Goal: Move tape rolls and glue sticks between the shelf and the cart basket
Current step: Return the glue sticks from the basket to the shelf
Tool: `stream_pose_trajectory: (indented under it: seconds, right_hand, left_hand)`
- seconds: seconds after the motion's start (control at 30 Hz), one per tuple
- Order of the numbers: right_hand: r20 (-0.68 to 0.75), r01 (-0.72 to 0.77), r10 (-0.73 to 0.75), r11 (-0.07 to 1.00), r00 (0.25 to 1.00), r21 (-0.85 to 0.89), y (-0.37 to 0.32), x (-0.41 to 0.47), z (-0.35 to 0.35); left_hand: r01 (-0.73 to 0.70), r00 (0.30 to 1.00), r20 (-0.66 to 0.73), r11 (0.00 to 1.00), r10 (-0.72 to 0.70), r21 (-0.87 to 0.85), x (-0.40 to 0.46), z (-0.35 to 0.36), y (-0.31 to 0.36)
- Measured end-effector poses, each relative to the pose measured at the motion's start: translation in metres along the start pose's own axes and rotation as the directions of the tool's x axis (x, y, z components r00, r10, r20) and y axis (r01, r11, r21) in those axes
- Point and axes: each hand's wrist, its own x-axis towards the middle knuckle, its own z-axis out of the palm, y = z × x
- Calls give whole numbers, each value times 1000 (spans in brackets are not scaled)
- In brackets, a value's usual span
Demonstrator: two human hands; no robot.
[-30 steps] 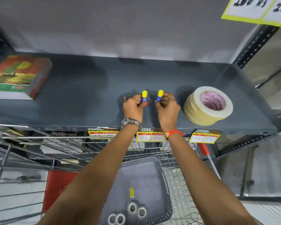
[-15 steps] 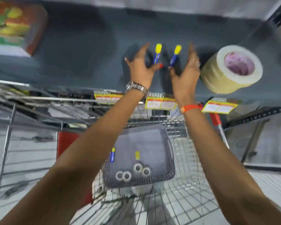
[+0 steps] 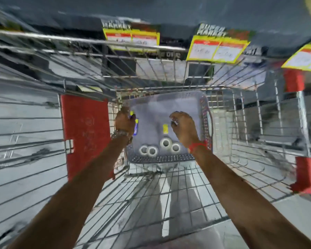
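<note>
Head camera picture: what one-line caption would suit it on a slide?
Both hands reach into the grey basket in a wire cart: left hand at a glue stick, right hand above four small tape rolls.

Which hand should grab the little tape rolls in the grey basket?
Probably the right hand. It hovers over the basket holding nothing I can see, with the small tape rolls just below it. The left hand sits at the far edge, by a blue and yellow glue stick.
</note>
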Motion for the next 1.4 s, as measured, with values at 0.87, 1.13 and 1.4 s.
stream_pose_trajectory:
  seconds: [0.87, 1.13, 1.4]
  right_hand:
    - [61, -323, 317, 936, 946, 138, -12, 36, 149]
    - [65, -197, 199, 980, 978, -40, 2, 35, 131]
    - [23, -260, 261, 965, 965, -27, 10, 14, 78]
  left_hand:
    - [60, 993, 85, 976, -79, 209, 64, 74, -53]
    - [63, 973, 202, 966, -115, 250, 62, 82, -52]
    - [-97, 974, 221, 974, 51, 204, 33, 77, -41]
